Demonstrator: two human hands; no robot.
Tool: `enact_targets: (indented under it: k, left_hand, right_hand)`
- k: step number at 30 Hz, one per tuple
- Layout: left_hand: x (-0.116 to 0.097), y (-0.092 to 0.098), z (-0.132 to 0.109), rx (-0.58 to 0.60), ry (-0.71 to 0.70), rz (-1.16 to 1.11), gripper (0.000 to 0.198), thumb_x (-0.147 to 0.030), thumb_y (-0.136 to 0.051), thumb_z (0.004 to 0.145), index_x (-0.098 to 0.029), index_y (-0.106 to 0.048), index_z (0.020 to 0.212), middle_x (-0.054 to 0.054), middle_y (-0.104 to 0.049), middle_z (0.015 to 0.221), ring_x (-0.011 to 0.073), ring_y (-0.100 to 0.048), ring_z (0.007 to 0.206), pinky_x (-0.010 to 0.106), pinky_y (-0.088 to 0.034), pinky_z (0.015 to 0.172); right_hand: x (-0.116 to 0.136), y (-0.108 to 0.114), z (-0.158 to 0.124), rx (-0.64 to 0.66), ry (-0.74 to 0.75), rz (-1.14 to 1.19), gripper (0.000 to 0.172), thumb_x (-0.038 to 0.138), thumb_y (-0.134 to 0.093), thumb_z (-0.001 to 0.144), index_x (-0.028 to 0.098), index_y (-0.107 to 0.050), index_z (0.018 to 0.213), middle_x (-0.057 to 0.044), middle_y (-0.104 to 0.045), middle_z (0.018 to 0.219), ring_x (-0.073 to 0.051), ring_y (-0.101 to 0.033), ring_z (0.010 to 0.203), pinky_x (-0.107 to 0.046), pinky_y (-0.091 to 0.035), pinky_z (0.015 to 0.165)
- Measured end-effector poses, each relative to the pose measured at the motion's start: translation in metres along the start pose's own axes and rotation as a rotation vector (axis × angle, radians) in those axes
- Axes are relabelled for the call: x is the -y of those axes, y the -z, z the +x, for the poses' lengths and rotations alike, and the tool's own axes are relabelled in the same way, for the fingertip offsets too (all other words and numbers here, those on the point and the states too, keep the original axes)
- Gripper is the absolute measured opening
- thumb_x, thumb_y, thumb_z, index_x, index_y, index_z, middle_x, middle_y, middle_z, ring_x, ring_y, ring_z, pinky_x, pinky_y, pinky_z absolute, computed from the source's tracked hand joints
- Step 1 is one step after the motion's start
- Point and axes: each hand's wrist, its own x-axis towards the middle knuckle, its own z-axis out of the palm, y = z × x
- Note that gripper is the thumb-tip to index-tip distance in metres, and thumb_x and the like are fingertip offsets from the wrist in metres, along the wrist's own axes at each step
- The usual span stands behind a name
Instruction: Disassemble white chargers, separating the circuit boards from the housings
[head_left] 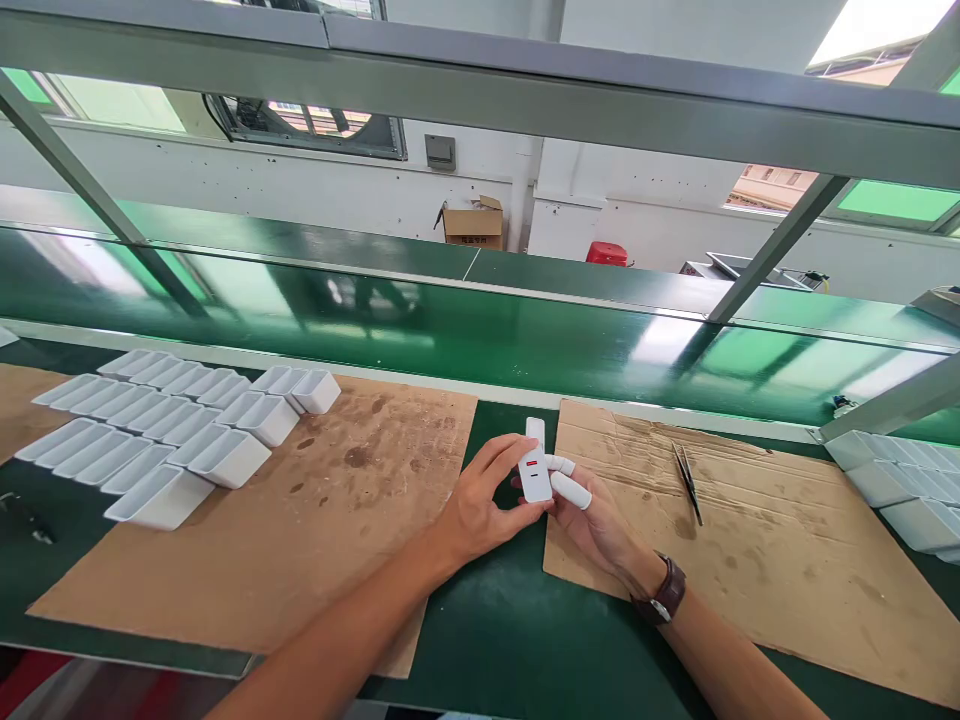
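In the middle of the head view, a white USB charger [535, 476] is held up, its port face towards me; a red port and a darker slot show on it. My left hand [491, 490] pinches the charger from the left, thumb at its lower end and fingers near its top. My right hand [596, 520] closes on its right side, with white covers on two fingers and a brown-strapped watch on the wrist. A white piece [535, 430] sticks up behind the charger; what it is I cannot tell.
Rows of white open casings [161, 490] stand on the left cardboard sheet [337, 530]. Black tweezers [688, 485] lie on the right cardboard sheet [750, 560]. More white casings [911, 495] are at the far right. A metal frame [480, 85] crosses above the green bench [495, 620].
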Motion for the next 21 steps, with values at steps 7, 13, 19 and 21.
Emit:
enact_targets:
  k: [7, 13, 19, 21]
  left_hand:
    - [-0.0028, 0.0, 0.0015, -0.015, -0.042, 0.044, 0.066, -0.024, -0.08, 0.084, -0.029, -0.054, 0.144, 0.011, -0.063, 0.127, 0.0266, -0.067, 0.115, 0.042, -0.061, 0.098]
    - [-0.0018, 0.0, 0.0004, 0.012, -0.033, 0.022, 0.066, -0.026, -0.081, 0.084, -0.03, -0.054, 0.144, 0.01, -0.063, 0.127, 0.0264, -0.066, 0.115, 0.041, -0.061, 0.097]
    - [-0.0004, -0.0003, -0.001, 0.016, -0.054, 0.017, 0.067, -0.024, -0.081, 0.084, -0.029, -0.053, 0.145, 0.011, -0.062, 0.129, 0.026, -0.066, 0.117, 0.042, -0.061, 0.099]
    - [-0.0001, -0.0005, -0.0012, 0.016, -0.065, 0.02, 0.066, -0.023, -0.079, 0.085, -0.029, -0.053, 0.146, 0.011, -0.062, 0.13, 0.0262, -0.065, 0.118, 0.043, -0.06, 0.099]
  right_hand:
    - [-0.0008, -0.0008, -0.0006, 0.075, -0.003, -0.08, 0.044, 0.05, -0.08, 0.083, 0.025, -0.07, 0.119, -0.009, -0.075, 0.114, -0.031, -0.067, 0.116, -0.046, -0.055, 0.099]
    - [-0.0035, 0.0012, 0.0008, 0.104, -0.004, -0.039, 0.04, 0.047, -0.076, 0.087, 0.023, -0.071, 0.119, -0.01, -0.074, 0.116, -0.029, -0.067, 0.116, -0.045, -0.054, 0.1]
    - [-0.0003, -0.0003, -0.0006, 0.109, -0.008, -0.038, 0.04, 0.044, -0.077, 0.085, 0.024, -0.07, 0.119, -0.009, -0.074, 0.114, -0.028, -0.067, 0.114, -0.045, -0.054, 0.099]
    - [0.002, -0.0017, -0.0016, 0.105, -0.011, -0.04, 0.04, 0.043, -0.078, 0.084, 0.025, -0.069, 0.118, -0.008, -0.074, 0.115, -0.028, -0.067, 0.114, -0.044, -0.055, 0.099]
